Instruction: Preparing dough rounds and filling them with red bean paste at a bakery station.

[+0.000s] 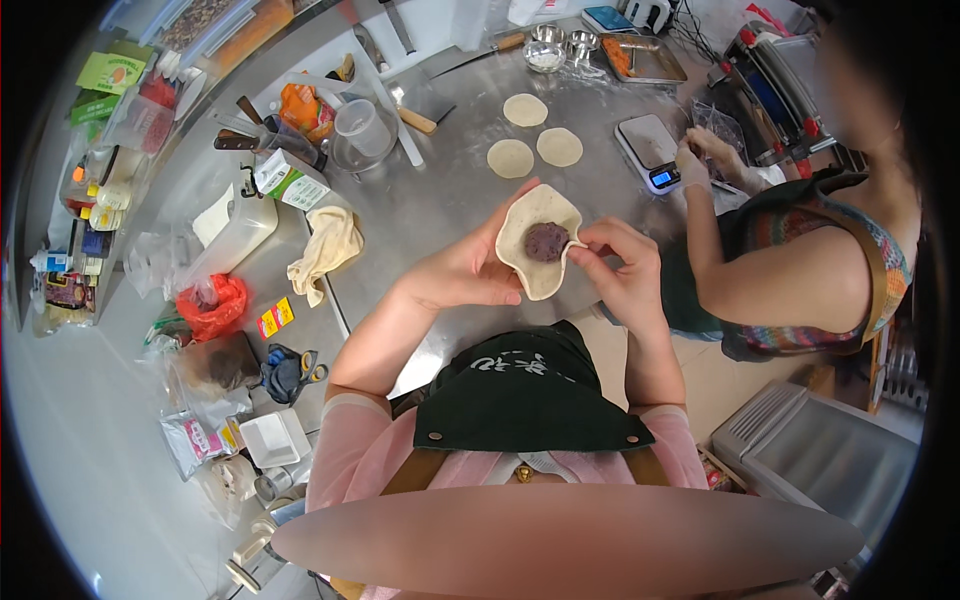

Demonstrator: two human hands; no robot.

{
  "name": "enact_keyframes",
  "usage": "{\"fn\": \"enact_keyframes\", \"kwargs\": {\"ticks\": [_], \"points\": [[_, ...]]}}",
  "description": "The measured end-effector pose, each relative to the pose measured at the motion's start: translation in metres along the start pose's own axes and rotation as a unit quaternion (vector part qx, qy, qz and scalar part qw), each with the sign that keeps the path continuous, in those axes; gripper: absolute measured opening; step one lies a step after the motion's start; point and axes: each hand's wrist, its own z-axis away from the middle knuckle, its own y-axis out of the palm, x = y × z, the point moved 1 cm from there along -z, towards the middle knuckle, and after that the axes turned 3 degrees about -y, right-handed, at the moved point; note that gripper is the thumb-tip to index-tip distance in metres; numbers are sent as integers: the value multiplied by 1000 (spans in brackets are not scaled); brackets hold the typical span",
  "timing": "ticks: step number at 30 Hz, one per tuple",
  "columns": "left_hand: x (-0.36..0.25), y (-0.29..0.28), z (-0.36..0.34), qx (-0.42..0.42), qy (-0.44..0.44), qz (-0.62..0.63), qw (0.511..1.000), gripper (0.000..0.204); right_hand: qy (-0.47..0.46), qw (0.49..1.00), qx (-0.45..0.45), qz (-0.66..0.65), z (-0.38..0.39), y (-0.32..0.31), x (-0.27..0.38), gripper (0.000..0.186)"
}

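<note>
A round dough wrapper [540, 276] with a ball of dark purple filling [548, 242] in its middle is held up above the steel table. My left hand [470, 260] cups it from the left and beneath, thumb along the near edge. At the right rim, my right hand [622, 258] pinches the dough between thumb and fingertips, drawing that edge into a small fold. Beyond my hands, three flat dough rounds lie on the table: a far one [525, 110], a right one [559, 147] and a left one [510, 158].
A co-worker [790, 240] in gloves stands at the right beside a digital scale [650, 150]. Steel cups [546, 52] and a metal tray [645, 60] sit at the back. To the left are a cream cloth [328, 250], a carton [290, 180], a red bag [212, 306] and a clear plastic cup [362, 125].
</note>
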Motion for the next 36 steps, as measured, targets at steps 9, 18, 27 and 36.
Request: {"fn": "enact_keyframes", "kwargs": {"ticks": [9,18,27,36], "points": [[-4,10,-1,-104,22,-227,968,113,-24,1000,-3,-17,2,3,1,11],[10,5,-6,-128,122,-223,959,113,-84,996,-8,17,5,9,8,16],[7,17,-7,-97,40,-42,994,128,-38,999,-17,-8,7,7,7,14],[2,-5,1,7,69,-243,967,132,-14,999,-9,-48,8,5,3,13]]}}
